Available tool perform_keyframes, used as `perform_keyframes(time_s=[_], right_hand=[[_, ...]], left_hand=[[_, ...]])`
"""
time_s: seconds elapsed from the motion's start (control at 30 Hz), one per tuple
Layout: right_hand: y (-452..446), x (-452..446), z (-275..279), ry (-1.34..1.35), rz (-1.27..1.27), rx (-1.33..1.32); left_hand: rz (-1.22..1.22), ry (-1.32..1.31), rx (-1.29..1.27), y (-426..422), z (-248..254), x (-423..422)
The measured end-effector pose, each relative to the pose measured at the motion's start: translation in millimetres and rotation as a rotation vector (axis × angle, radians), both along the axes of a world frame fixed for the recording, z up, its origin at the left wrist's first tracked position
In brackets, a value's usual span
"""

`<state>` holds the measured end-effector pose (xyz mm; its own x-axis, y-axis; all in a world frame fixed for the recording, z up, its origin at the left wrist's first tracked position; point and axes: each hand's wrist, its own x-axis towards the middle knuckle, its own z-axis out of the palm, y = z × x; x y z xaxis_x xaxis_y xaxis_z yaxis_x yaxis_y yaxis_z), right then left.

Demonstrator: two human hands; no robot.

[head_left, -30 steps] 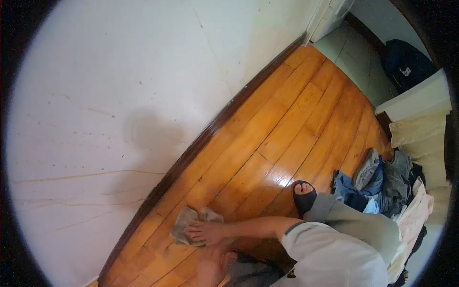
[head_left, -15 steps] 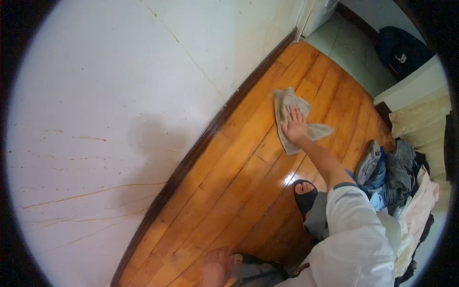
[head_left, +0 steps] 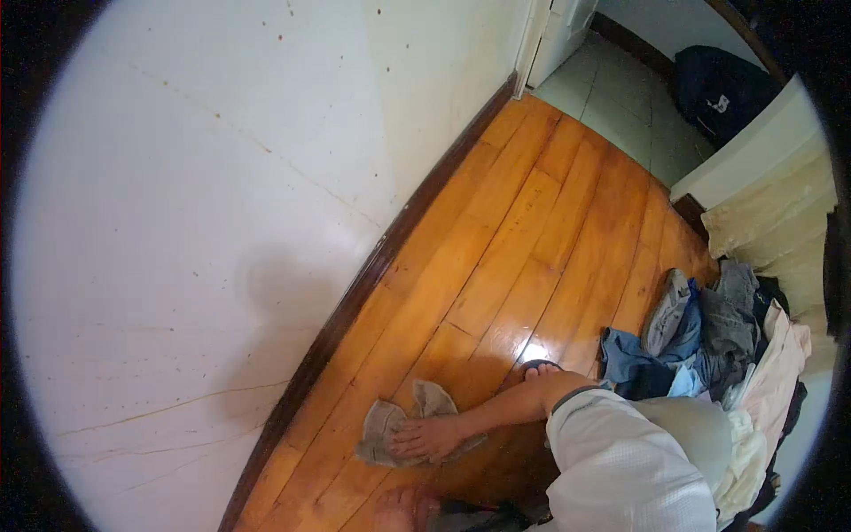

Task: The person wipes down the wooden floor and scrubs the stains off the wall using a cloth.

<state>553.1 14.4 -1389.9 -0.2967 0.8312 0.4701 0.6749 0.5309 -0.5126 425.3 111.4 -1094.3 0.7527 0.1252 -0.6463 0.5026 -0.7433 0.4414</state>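
My right hand [head_left: 430, 438] lies flat on a grey-beige cleaning cloth [head_left: 383, 424], its fingers stretched out and slightly spread. Bunched and folded, the cloth rests on the varnished wooden floor [head_left: 496, 293], with part of it showing above the fingers and part under the wrist. At the bottom edge is what looks like my left hand [head_left: 399, 507], blurred and cut off beside my dark-clothed leg. Its fingers are too unclear to read. Toes of my foot in a dark slipper [head_left: 541, 365] show just above my right forearm.
A stained white wall [head_left: 195, 222] with a dark baseboard [head_left: 355, 306] runs along the left. Piled clothes [head_left: 700, 337] lie on the right, under a pale curtain [head_left: 771, 213]. Past the doorway, a dark bag [head_left: 722, 93] sits on a tiled floor [head_left: 612, 89].
My right hand has drawn the cloth across the floor from farther out, down and left toward me. The cloth is more bunched now. My view has shifted slightly.
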Motion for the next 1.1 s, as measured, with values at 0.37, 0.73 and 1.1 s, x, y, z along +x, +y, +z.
perform_keyframes(time_s=[0.37,0.73,1.1], right_hand=[[-207,278,62,-0.14,-0.754,-0.389],[-127,444,93,0.165,-2.232,-0.681],[-22,476,139,-0.283,-1.464,-0.188]], left_hand=[[-0.399,-0.152,0.266,6,-48,9],[-0.374,-0.71,0.528,1,-9,98],[-0.542,-0.083,0.504,-22,101,146]])
